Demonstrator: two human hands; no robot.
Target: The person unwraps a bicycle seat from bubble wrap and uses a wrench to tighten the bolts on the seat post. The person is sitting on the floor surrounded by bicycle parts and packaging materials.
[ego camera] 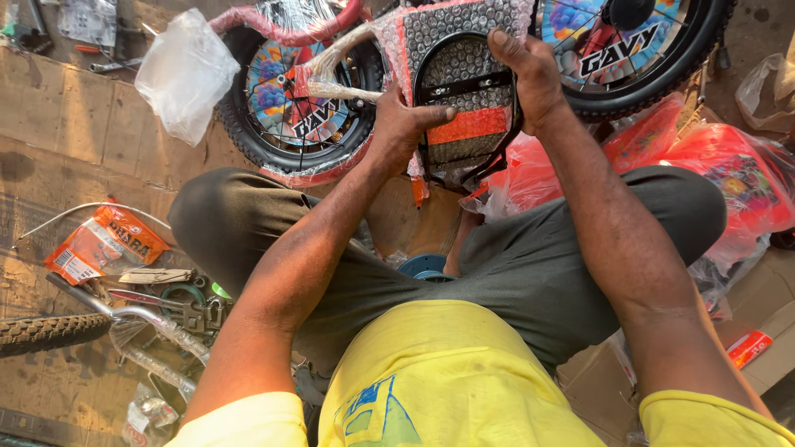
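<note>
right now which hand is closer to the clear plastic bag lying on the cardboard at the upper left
Left. The left hand grips the bubble-wrapped part's left edge, a small wheel apart from the clear plastic bag. The right hand holds that part's far right edge.

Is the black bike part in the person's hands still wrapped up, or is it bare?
Still wrapped. Bubble wrap covers the black bike part, and both the left hand and right hand grip it through the wrap.

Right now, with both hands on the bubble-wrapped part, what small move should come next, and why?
Probably peel the bubble wrap back from the top. The right hand already pinches the upper edge of the black frame part, the left hand braces its side, and the wrap covers most of it.
</note>
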